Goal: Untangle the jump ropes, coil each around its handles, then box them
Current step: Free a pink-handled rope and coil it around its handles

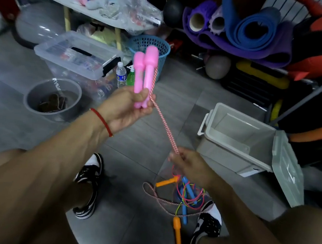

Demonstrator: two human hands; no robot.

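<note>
My left hand [126,107] grips two pink handles [144,75] held upright side by side. A pink-and-white striped rope [164,122] runs taut from them down to my right hand [187,163], which pinches it. Below, the rope's slack loops over the floor [161,197]. It crosses a tangle of thin neon cords [189,192] with blue handles [188,190] and orange handles [177,234] by my right shoe. An open grey box [238,140] stands on the floor to the right, its lid [286,168] leaning against it.
A clear lidded bin [78,54], a grey bucket [53,98], a water bottle [121,75] and a blue basket [153,45] stand ahead on the left. Rolled mats [248,30] and balls are piled at the back right. My shoes [88,185] flank the rope pile.
</note>
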